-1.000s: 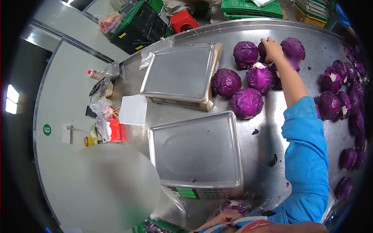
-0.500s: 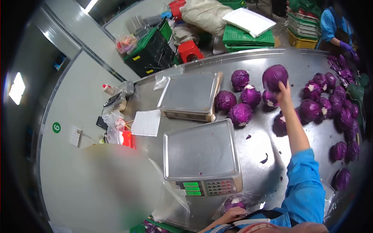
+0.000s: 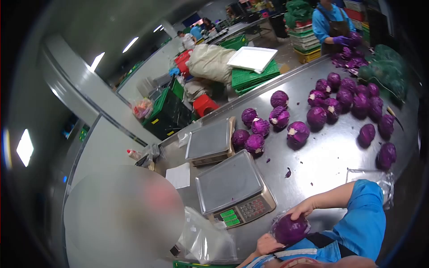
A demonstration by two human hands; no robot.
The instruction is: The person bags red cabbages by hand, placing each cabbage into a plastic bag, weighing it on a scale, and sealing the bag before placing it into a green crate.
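Note:
Close to my body, my right hand (image 3: 304,209) grips a purple cabbage (image 3: 291,229) from above, fingers pressed on its top. My left hand (image 3: 268,243) is closed at the cabbage's lower left side, on clear plastic film that shows around it. To the left stands a weighing scale (image 3: 230,182) with a bare metal plate and green displays. Behind it is a second scale (image 3: 209,138). More purple cabbages lie beyond, one of them (image 3: 298,134) apart from the rest on the metal table (image 3: 330,154).
Clear plastic bags (image 3: 208,236) lie at the lower left, and another (image 3: 377,181) at the right edge. A paper sheet (image 3: 178,175) is beside the scales. Across the table a co-worker (image 3: 333,27) in purple gloves handles cabbage near a green net sack (image 3: 385,67).
My right hand has come back from the far cabbages to my body with a cabbage, meeting my left hand and the plastic. The head view has turned, showing more of the room and the co-worker.

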